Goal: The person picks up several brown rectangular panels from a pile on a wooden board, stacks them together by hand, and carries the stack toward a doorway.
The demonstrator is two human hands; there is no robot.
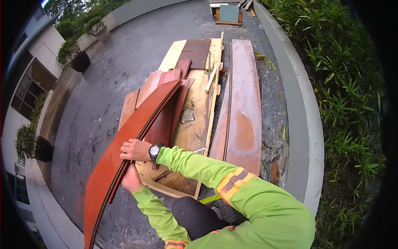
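Right hand: closed over the long reddish board (watch on wrist).
Left hand: under the board's edge, grip probably closed.

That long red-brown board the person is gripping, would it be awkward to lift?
Probably. The board is long and thin, so it may flex and swing at its ends. Both hands, left and right, grip it, suggesting some weight. Its glossy face looks slippery.
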